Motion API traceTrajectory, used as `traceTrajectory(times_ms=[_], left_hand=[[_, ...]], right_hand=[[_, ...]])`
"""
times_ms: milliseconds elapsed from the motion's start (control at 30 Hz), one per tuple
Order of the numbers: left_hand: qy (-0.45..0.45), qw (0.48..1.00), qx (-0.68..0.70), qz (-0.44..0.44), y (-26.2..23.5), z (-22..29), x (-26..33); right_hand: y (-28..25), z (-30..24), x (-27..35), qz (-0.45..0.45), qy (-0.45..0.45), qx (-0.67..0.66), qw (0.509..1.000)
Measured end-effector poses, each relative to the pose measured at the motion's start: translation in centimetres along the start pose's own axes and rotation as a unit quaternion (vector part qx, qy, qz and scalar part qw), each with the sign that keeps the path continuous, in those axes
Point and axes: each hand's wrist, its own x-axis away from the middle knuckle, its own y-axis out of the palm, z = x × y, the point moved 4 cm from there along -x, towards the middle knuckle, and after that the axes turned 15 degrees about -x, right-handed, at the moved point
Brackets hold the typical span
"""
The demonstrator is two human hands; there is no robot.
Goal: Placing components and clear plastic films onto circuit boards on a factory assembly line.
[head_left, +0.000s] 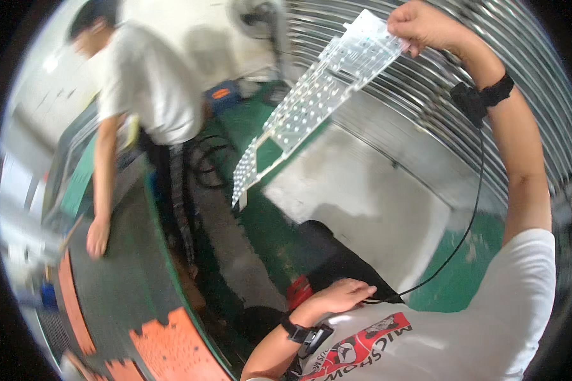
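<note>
My right hand (422, 26), raised at the upper right, is closed on one end of a long, thin silvery panel (311, 101). Rows of small pale dots or holes cover the panel, and there is a larger cutout toward its far end. It hangs slanting down to the left, its lower end above the floor. Low in front of my shirt is my left hand (344, 296), its fingers stretched out and nothing visible in it. Each of my wrists wears a black strap with a small device, and a black cable runs from the right one.
To the left, a dark green conveyor-like surface (130, 279) carries flat orange notched sheets (175, 349). A co-worker (149, 82) in a white shirt reaches onto it. A fan (260, 19) stands behind. Stacked metal strips or ribbed shutters (508, 82) line the right side, beside a pale panel (368, 184).
</note>
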Motion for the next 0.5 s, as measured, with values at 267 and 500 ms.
traceTrajectory(times_ms=[267,500], left_hand=[[-0.055,0.995,0.067,-0.058,-0.7,-1.0,-5.2],[-0.153,0.983,0.086,-0.047,-1.1,-1.4,-5.6]], right_hand=[[5.0,24.3,11.5,0.047,-0.026,0.153,0.987],[19.0,36.4,10.1,-0.061,0.064,0.153,0.984]])
